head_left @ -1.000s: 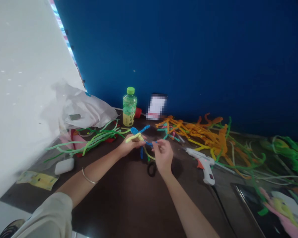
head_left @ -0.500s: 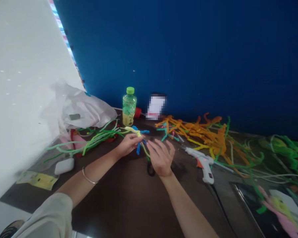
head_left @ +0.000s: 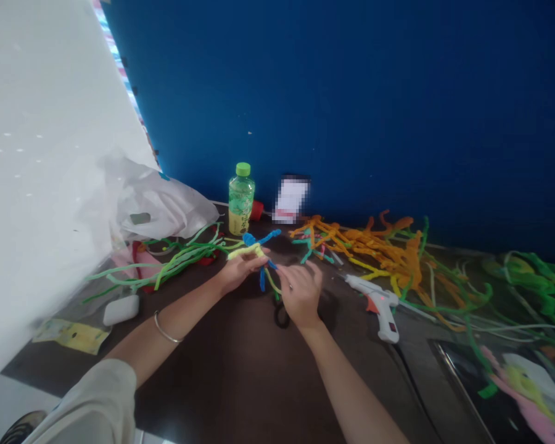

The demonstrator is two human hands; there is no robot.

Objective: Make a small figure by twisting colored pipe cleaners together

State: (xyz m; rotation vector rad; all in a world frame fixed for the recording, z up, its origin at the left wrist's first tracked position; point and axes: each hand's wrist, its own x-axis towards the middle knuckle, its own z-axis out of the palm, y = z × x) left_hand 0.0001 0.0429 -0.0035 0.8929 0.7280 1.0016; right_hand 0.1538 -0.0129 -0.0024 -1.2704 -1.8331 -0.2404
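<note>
Above the middle of the table I hold a small figure of twisted blue pipe cleaners (head_left: pixel 272 235) with a pale yellow pipe cleaner (head_left: pixel 243 251) wound on it. My left hand (head_left: pixel 235 271) is closed in a pinch around its middle. The fingertips of my right hand (head_left: pixel 300 293) pinch a blue limb on the right side. One blue limb hangs down between the hands, and a yellow-green strand curves below toward my right hand. Part of the figure is hidden by my fingers. A black ring-shaped thing (head_left: pixel 281 314) lies beside my right wrist.
A white glue gun (head_left: pixel 382 308) lies right of my hands, its cord trailing forward. Orange pipe-cleaner figures (head_left: pixel 374 243) pile up behind it. Green pipe cleaners (head_left: pixel 180 262), a white case (head_left: pixel 121 309) and a plastic bag (head_left: pixel 166 197) are left. A bottle (head_left: pixel 241 200) and phone (head_left: pixel 291 198) stand behind.
My right hand's spread fingers have curled in and now pinch the blue limb. The blue figure has turned a little, its upper limb rising to the right.
</note>
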